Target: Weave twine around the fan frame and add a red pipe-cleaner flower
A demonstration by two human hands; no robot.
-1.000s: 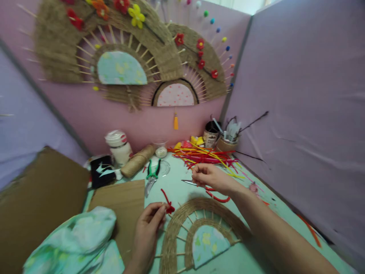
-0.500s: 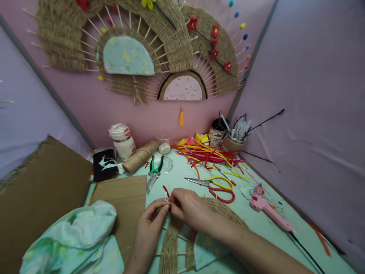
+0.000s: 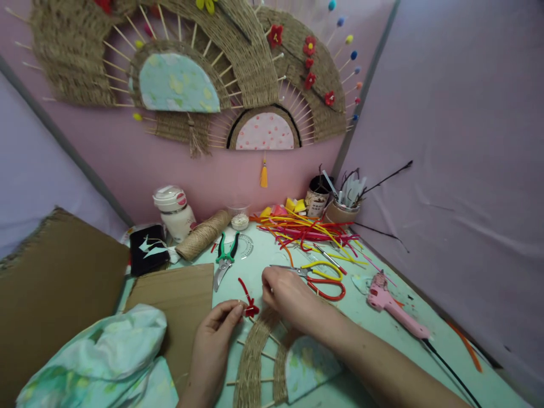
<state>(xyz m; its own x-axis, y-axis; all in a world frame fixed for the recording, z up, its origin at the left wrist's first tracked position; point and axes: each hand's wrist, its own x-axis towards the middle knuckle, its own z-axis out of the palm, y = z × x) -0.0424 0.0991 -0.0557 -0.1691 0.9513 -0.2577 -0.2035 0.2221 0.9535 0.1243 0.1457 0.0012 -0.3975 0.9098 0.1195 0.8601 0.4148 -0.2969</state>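
Note:
My left hand (image 3: 219, 334) pinches a small red pipe-cleaner flower (image 3: 251, 309) between thumb and forefinger. A fuzzy red end sticks up from it, and a pale bit shows at its middle. To the right of the flower and apart from it is my right hand (image 3: 284, 292), its fingers curled together. Whatever may be between those fingertips is hidden. Beneath both hands lies a woven twine fan (image 3: 250, 368) with thin sticks and a green patterned cloth centre (image 3: 308, 365). My right forearm covers part of the fan.
Scissors (image 3: 323, 272) lie just beyond my right hand, with green-handled pruners (image 3: 225, 258) to the left. Colourful pipe cleaners (image 3: 306, 226) are heaped behind. A pink glue gun (image 3: 395, 311) rests at right; cardboard (image 3: 182, 300) and patterned cloth (image 3: 97, 351) are at left.
My right hand has moved away from my left, up and to the right, uncovering the red flower. My left hand keeps its pinch. The whole view has shifted slightly.

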